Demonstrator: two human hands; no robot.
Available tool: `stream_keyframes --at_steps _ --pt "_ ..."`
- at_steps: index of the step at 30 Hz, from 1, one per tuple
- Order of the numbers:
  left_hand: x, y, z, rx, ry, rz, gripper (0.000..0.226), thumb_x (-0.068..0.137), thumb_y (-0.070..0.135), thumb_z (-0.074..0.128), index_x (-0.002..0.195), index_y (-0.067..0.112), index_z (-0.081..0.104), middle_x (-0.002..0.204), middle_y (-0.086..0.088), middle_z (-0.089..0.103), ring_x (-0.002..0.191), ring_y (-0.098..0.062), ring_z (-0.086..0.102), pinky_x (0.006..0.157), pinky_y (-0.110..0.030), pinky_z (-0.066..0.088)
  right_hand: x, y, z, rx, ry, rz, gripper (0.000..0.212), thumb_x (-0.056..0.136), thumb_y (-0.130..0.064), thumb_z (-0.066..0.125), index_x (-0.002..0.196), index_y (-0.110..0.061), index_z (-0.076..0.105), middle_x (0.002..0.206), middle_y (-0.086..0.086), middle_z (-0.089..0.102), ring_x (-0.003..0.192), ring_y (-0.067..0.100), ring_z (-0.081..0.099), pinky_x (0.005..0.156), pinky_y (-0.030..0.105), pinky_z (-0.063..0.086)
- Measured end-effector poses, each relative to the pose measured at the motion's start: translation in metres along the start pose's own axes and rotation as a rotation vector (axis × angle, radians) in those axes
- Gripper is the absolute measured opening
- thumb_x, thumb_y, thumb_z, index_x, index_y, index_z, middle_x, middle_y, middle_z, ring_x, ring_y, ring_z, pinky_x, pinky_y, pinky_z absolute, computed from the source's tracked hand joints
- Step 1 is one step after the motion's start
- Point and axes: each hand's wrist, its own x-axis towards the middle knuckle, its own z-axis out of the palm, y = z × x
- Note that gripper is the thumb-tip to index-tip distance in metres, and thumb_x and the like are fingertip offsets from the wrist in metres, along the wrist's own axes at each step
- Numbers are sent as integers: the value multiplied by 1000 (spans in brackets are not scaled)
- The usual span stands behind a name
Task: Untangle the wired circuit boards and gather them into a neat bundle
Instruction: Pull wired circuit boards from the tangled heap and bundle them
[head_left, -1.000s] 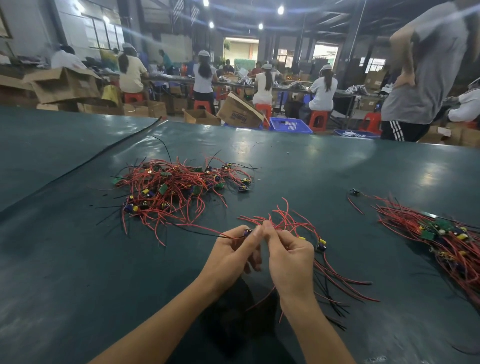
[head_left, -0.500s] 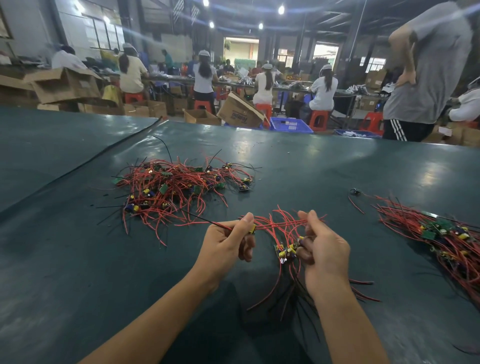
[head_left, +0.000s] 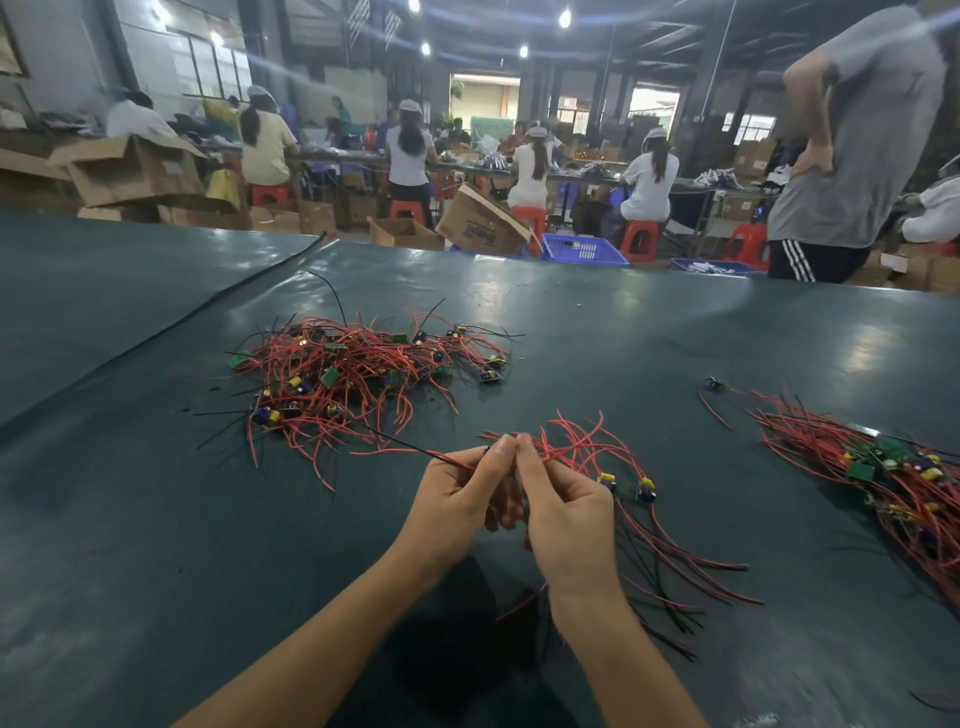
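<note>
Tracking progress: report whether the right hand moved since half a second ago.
Yes. The right hand moved left, away from the right-side pile, to meet the left hand.

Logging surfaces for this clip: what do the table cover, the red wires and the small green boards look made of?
Table cover: dark green sheet, probably vinyl or coated fabric; glossy, with bright reflections. Red wires: likely plastic-insulated; smooth, bending in soft curves. Green boards: seemingly rigid circuit laminate; flat, matte, too small to confirm.
</note>
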Motion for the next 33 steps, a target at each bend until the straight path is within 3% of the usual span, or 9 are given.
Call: stream_keyframes --at_steps 2,4,6,9,20,23,27,30,33 --pt "-1 0 -1 23 -15 9 53 87 37 52 65 -10 59 50 -8 56 43 -14 49 46 -20 40 0 0 -1 -30 17 9 35 93 -22 65 60 -17 75 52 0 61 48 8 53 48 20 46" --pt "-1 2 0 47 -30 18 44 88 36 51 57 7 63 49 -6 56 42 -14 49 47 -20 41 6 -3 -7 -38 67 33 30 94 -25 64 68 -25 79 53 -3 58 50 8 49 54 24 43" --pt "-1 5 -1 52 -26 16 43 89 37 52 53 15 59 49 -5 55 42 -14 49 47 -21 42 15 -10 -16 19 153 79 30 94 -27 64 68 -28 80 52 -5 43 41 3 33 45 19 33" --pt "0 7 -6 48 0 6 46 91 39 54 50 19 55 50 -5 53 44 -16 48 47 -23 41 30 -19 -37 174 289 126 30 94 -23 64 69 -16 77 54 -6 33 36 2 21 32 15 21" --pt "-4 13 -1 16 -78 -4 48 87 36 50 62 -4 56 48 -1 56 42 -11 51 47 -20 44 38 -20 -53 140 404 -26 18 95 -28 64 91 -15 76 47 -14 44 39 4 26 36 16 27" --pt "-4 11 -4 33 -29 5 56 87 40 50 62 -9 57 50 -7 58 45 -15 52 48 -23 42 35 -18 -49 98 364 21 28 93 -38 64 76 -19 75 54 -11 59 38 4 33 35 16 29" --pt "-2 6 -4 96 43 6 47 86 45 48 69 4 62 52 -5 59 45 -13 52 47 -19 41 24 -14 -32 -40 106 181 38 88 -49 65 72 -17 78 60 -8 64 40 4 41 38 17 32" --pt "-3 1 -2 124 -49 13 40 85 44 51 75 7 62 56 -6 60 45 -9 53 47 -16 41 13 -9 -19 -154 -30 81 29 89 -37 67 66 -22 77 55 -8 62 45 2 48 42 15 37" --pt "-6 -3 -2 207 -182 50 23 91 44 59 82 23 62 62 -3 62 50 -9 56 51 -20 44 11 -10 -19 -122 -1 45 30 93 -24 66 64 -21 76 60 -4 68 56 5 60 52 18 47"
